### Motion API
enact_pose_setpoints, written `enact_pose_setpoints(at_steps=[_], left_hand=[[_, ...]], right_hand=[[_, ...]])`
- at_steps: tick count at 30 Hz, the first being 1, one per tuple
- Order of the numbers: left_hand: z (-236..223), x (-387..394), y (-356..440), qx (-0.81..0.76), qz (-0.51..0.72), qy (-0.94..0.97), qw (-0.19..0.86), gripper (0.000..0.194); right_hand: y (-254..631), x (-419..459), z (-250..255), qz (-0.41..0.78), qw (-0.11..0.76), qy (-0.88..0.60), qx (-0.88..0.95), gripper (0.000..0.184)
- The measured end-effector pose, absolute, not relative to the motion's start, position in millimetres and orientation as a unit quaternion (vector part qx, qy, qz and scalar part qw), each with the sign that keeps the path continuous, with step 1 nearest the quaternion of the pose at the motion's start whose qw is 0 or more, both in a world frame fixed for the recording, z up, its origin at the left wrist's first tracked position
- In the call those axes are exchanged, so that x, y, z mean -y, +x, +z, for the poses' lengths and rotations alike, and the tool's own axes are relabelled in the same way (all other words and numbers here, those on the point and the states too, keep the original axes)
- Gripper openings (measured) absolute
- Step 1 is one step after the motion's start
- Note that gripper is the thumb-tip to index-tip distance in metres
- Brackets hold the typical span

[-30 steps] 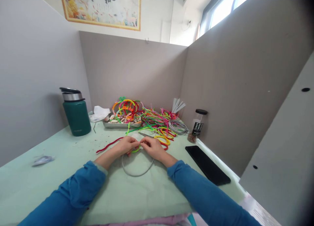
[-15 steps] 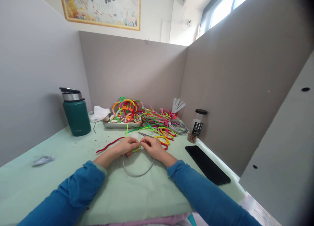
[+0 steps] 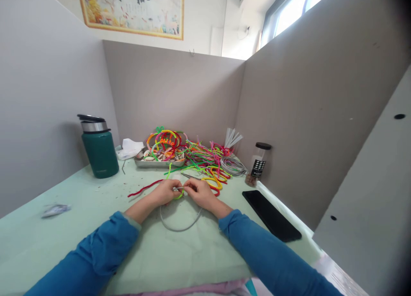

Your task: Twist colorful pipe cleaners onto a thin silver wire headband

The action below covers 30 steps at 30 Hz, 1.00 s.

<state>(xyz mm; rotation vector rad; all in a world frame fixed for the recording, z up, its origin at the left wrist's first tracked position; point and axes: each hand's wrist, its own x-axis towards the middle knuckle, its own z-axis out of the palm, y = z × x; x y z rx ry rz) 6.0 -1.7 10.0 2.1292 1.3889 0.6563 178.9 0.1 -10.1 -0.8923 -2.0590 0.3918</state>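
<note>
My left hand [image 3: 165, 192] and my right hand [image 3: 199, 191] meet at the middle of the table, both with fingers pinched. Between them they grip the top of a thin grey hoop-shaped headband [image 3: 180, 225] and a yellow-green pipe cleaner [image 3: 178, 196] wound on it. The hoop curves down toward me on the pale green table cover [image 3: 96, 210]. A red pipe cleaner [image 3: 143, 189] lies just left of my left hand.
A pile of coloured pipe cleaners [image 3: 205, 159] and a metal tray [image 3: 159, 162] with finished hoops sit behind my hands. A green flask [image 3: 99, 147] stands at left, a small jar [image 3: 258, 163] and black phone [image 3: 271, 216] at right. Grey partitions enclose the desk.
Both hands stay together on the hoop; the fingers shifted slightly and the green pipe cleaner's loose end has dropped from its upward lean.
</note>
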Motion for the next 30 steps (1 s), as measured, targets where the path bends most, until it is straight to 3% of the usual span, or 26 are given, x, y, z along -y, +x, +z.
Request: enact_pose_setpoints(at_steps=[6,14,30], left_hand=[[11.4,0.1,7.0,-0.507,0.242,0.805,0.19,0.02],[13.2,1.0,6.5,-0.504,0.273,0.791,0.214,0.041],[23.2,1.7,3.6,-0.479,0.424,0.614,0.461,0.068]], right_hand=[[179.4,-0.9,-11.3,0.159,0.413,-0.351,0.825,0.016],[180.3,-2.4,-11.0,0.151,0.413,-0.357,0.824,0.013],[180.5,-1.9,-12.8,0.145,0.398,-0.356,0.833,0.013]])
